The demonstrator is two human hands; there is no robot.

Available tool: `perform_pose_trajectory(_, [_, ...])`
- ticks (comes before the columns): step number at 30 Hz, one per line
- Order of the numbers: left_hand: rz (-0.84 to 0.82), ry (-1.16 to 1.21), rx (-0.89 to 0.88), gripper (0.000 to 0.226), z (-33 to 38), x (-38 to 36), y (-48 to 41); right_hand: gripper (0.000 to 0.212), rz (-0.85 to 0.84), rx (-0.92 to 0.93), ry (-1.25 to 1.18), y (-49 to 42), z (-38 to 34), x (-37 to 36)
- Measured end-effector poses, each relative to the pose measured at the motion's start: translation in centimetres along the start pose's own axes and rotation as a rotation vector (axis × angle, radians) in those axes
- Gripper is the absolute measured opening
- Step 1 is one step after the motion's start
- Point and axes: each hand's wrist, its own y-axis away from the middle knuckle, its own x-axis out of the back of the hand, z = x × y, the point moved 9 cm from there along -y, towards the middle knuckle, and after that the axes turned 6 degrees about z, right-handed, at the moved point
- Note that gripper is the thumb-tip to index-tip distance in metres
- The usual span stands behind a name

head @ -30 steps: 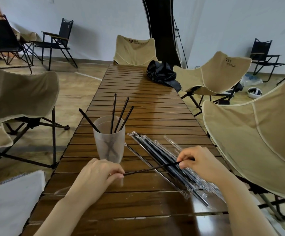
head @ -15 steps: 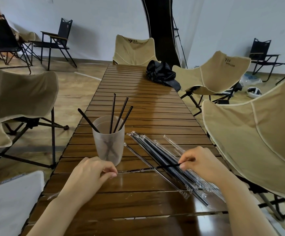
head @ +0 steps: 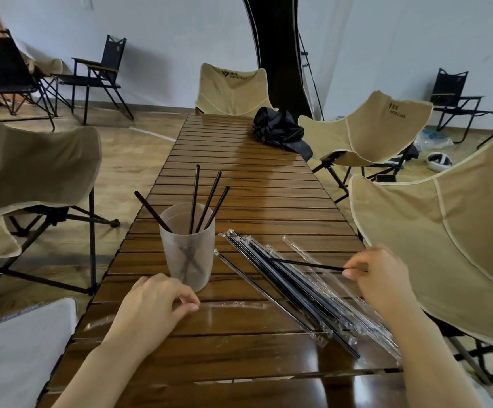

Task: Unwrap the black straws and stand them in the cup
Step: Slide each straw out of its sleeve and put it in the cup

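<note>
A frosted plastic cup (head: 187, 251) stands on the wooden slat table (head: 239, 178) with several bare black straws (head: 208, 201) leaning in it. To its right lies a slanted pile of wrapped black straws (head: 295, 290). My right hand (head: 380, 275) pinches one end of a bare black straw (head: 307, 264), held level just above the pile and pointing left. My left hand (head: 154, 304) rests on the table in front of the cup and pinches the end of an empty clear wrapper (head: 233, 305) lying flat on the slats.
Beige folding chairs crowd both sides: one close on the right (head: 451, 245), one on the left (head: 33, 166), others farther back. A crumpled black cloth (head: 280, 131) lies at the table's far right. A white surface (head: 18, 348) sits at the near left.
My right hand has drawn the black straw to the right, fully out of its clear wrapper. My left hand stayed by the cup, keeping hold of the wrapper's end.
</note>
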Motion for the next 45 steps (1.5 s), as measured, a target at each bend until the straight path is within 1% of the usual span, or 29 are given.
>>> perform_pose_trajectory(4, [-0.011, -0.012, -0.038, 0.01, 0.8, -0.2, 0.0, 0.009, 0.181, -0.059, -0.035, 0.2, -0.1, 1.7])
perform_pose_trajectory(8, [-0.042, -0.004, -0.076, 0.014, 2.4, -1.1, -0.1, 0.008, 0.163, -0.022, -0.173, 0.4, -3.1, 1.8])
perform_pose_trajectory(11, [-0.063, 0.005, -0.072, 0.017, 2.8, -1.6, -0.2, 0.003, 0.162, 0.036, -0.277, 0.7, -5.8, 1.6])
perform_pose_trajectory(13, [-0.078, 0.034, -0.062, 0.019, 2.8, -1.9, -0.2, 0.008, 0.196, 0.082, -0.369, 1.0, -7.6, 2.0])
perform_pose_trajectory(15, [-0.09, 0.059, -0.058, 0.019, 2.8, -2.0, -0.1, 0.011, 0.276, 0.134, -0.497, 1.8, -9.9, 3.4])
perform_pose_trajectory(18, [-0.09, 0.066, -0.064, 0.015, 3.0, -2.0, -0.1, 0.009, 0.442, 0.262, -0.654, 3.9, -13.5, 6.2])
perform_pose_trajectory(20, [-0.082, 0.058, -0.074, 0.013, 3.3, -1.9, -0.1, 0.011, 0.482, 0.325, -0.719, 5.2, -15.7, 7.0])
perform_pose_trajectory(23, [-0.091, 0.073, -0.083, 0.012, 3.8, -2.1, -0.1, 0.015, 0.425, 0.401, -0.754, 6.5, -18.9, 6.0])
perform_pose_trajectory(26, [-0.064, 0.082, -0.094, 0.014, 4.1, -1.8, 0.0, 0.028, 0.286, 0.462, -0.65, 7.2, -21.6, 3.1])
perform_pose_trajectory(27, [-0.054, 0.085, -0.092, 0.015, 4.0, -1.7, 0.1, 0.028, 0.266, 0.481, -0.607, 7.4, -22.1, 2.2])
perform_pose_trajectory(29, [-0.042, 0.088, -0.077, 0.014, 3.7, -1.5, 0.1, 0.02, 0.284, 0.516, -0.549, 7.9, -22.6, 1.2])
perform_pose_trajectory(31, [-0.052, 0.074, -0.058, 0.013, 3.2, -1.5, 0.1, 0.016, 0.263, 0.525, -0.514, 7.9, -22.7, 0.4])
perform_pose_trajectory(34, [-0.093, 0.043, -0.027, 0.005, 2.3, -1.6, 0.1, 0.02, 0.19, 0.531, -0.475, 7.3, -22.3, -0.6])
perform_pose_trajectory(37, [-0.086, 0.008, 0.009, 0.008, 1.4, -1.3, 0.2, 0.024, 0.139, 0.528, -0.462, 6.7, -22.0, -0.9])
perform_pose_trajectory(40, [-0.042, -0.015, 0.058, 0.006, 0.3, -0.7, 0.2, 0.027, 0.086, 0.521, -0.475, 6.5, -22.2, -1.1])
perform_pose_trajectory(45, [-0.064, -0.002, 0.092, 0.007, -0.5, -1.0, 0.3, 0.031, 0.053, 0.51, -0.563, 6.2, -22.3, -1.3])
